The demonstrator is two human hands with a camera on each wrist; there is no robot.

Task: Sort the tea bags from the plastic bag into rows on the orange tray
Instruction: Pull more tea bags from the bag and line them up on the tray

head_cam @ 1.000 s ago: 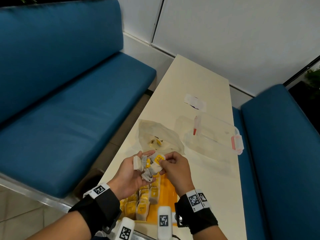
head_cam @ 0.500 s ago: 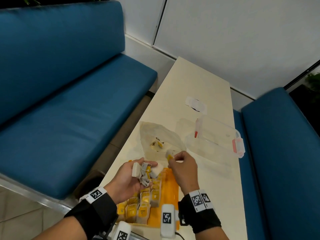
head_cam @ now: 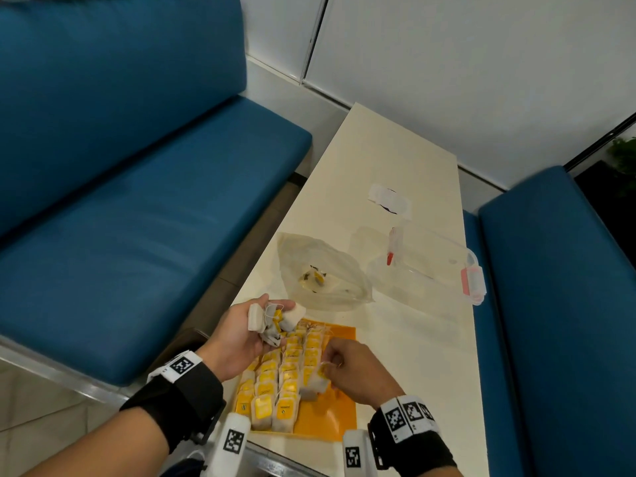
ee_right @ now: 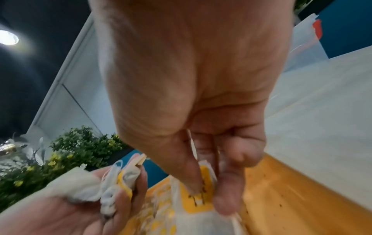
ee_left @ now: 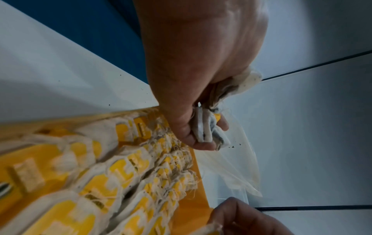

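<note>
The orange tray (head_cam: 339, 413) lies at the table's near edge with several white tea bags with yellow tags (head_cam: 289, 373) in rows on its left part. My left hand (head_cam: 247, 330) hovers palm up over the tray's far left corner and holds a bunch of tea bags (head_cam: 272, 318) (ee_left: 203, 127). My right hand (head_cam: 344, 364) is low over the tray and pinches one tea bag (head_cam: 318, 380) (ee_right: 199, 197) at the right side of the rows. The clear plastic bag (head_cam: 323, 273) lies beyond the tray with a few tea bags inside.
A clear lidded box (head_cam: 430, 266) with pink clasps stands right of the plastic bag. A small wrapper (head_cam: 389, 199) lies farther back on the cream table (head_cam: 413, 339). Blue sofas (head_cam: 137, 201) flank the table on both sides.
My right hand drew one tea bag from the bunch in my left hand, then came down and toward me onto the tray. The left hand stayed over the tray's far left corner.
</note>
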